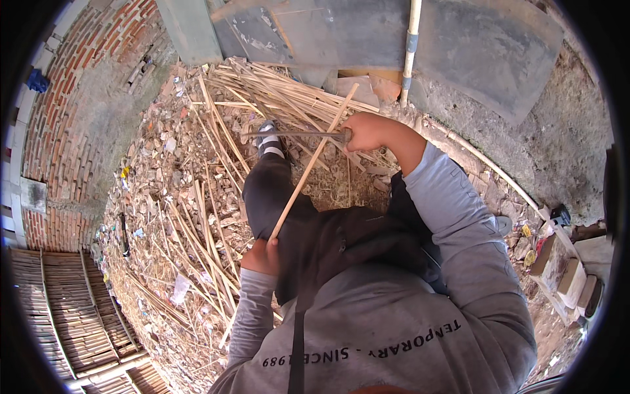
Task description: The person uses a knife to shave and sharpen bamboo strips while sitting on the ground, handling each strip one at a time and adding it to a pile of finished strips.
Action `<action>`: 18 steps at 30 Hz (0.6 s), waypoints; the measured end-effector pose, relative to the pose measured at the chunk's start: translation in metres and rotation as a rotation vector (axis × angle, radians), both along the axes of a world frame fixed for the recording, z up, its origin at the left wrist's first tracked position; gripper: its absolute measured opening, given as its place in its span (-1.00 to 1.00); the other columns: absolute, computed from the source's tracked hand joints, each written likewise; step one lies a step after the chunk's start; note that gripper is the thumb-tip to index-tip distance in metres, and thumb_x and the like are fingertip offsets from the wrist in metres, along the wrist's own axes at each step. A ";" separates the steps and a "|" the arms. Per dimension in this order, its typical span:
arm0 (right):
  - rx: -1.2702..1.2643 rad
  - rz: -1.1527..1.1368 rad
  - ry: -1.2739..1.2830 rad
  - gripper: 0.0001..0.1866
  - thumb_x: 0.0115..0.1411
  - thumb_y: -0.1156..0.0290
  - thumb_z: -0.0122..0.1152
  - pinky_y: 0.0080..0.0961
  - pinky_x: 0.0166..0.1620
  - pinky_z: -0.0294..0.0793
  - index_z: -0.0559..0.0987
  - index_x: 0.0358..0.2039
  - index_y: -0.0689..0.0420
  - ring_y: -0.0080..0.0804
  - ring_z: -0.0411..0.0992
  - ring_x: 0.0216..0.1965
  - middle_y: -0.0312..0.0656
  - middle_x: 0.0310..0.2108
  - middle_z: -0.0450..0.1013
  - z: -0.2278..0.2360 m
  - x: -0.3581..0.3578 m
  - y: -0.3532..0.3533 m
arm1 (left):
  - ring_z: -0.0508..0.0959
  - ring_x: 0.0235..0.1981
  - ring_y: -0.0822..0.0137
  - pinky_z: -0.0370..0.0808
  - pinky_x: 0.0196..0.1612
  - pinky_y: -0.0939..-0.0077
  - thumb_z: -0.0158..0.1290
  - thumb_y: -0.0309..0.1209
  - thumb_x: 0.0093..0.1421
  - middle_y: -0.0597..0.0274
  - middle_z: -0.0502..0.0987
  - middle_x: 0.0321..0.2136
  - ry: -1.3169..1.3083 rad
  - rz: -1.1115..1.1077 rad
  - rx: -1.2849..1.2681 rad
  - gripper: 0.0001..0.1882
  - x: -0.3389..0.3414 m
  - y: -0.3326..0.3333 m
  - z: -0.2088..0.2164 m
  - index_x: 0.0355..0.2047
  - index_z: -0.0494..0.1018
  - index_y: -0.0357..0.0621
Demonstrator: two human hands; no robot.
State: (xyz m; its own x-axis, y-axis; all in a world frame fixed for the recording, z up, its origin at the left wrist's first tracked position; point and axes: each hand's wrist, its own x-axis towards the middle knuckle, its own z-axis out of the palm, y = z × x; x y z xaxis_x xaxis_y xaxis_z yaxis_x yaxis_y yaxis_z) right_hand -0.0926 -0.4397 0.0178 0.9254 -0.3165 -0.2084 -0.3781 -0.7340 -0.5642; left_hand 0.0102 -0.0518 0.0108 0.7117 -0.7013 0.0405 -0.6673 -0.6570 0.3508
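Note:
My left hand is closed round the lower end of a pale bamboo strip, beside my left thigh. The strip slants up and to the right, away from me. In my right hand is the handle of a long, dark-bladed knife. Its blade points left and crosses the strip near the upper end; from this view I cannot tell how firmly they touch. My left shoe stands just beyond the blade's tip, among loose strips.
A pile of bamboo strips lies ahead, with more strips scattered at left over rubble. A pipe stands against grey panels. Left are a brick wall and a slatted bamboo panel. A wooden box sits at right.

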 end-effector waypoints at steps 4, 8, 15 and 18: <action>0.020 -0.089 0.057 -0.54 -0.08 0.26 0.32 -0.22 -0.11 0.46 0.56 -0.14 0.17 -0.05 0.49 -0.19 0.03 -0.29 0.53 -0.006 0.003 -0.015 | 0.48 -0.55 -0.29 0.38 -0.50 -0.08 -0.09 -0.06 0.27 -0.22 0.44 -0.68 -0.009 0.007 0.020 -0.54 -0.002 -0.002 0.001 -0.57 0.34 -0.20; -0.099 0.030 0.082 -0.53 -0.10 0.22 0.36 -0.22 -0.13 0.47 0.57 -0.17 0.19 -0.04 0.50 -0.19 0.07 -0.28 0.53 0.000 0.005 0.002 | 0.48 -0.54 -0.30 0.38 -0.50 -0.08 -0.08 -0.06 0.27 -0.23 0.44 -0.68 0.019 -0.016 0.020 -0.55 0.002 0.001 0.005 -0.57 0.34 -0.20; -0.064 -0.150 0.011 -0.57 -0.11 0.21 0.35 -0.21 -0.14 0.47 0.59 -0.25 0.20 -0.01 0.49 -0.19 0.07 -0.27 0.53 0.000 -0.007 -0.024 | 0.47 -0.55 -0.30 0.36 -0.51 -0.08 -0.06 -0.09 0.26 -0.24 0.43 -0.68 0.019 -0.022 -0.013 -0.57 0.002 -0.004 0.001 -0.58 0.34 -0.20; -0.098 -0.046 0.048 -0.56 -0.10 0.19 0.35 -0.21 -0.15 0.46 0.59 -0.23 0.18 0.00 0.49 -0.20 0.06 -0.30 0.52 0.004 0.000 -0.008 | 0.47 -0.54 -0.31 0.35 -0.51 -0.08 -0.06 -0.09 0.26 -0.24 0.43 -0.67 0.050 -0.036 -0.006 -0.57 0.006 0.000 0.000 -0.57 0.34 -0.20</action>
State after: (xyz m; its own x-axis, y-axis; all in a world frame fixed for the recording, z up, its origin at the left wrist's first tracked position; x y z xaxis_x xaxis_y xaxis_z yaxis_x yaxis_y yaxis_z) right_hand -0.0923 -0.4482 0.0216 0.8994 -0.3791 -0.2177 -0.4370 -0.7663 -0.4710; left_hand 0.0163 -0.0514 0.0110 0.6870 -0.7265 0.0102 -0.6724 -0.6304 0.3880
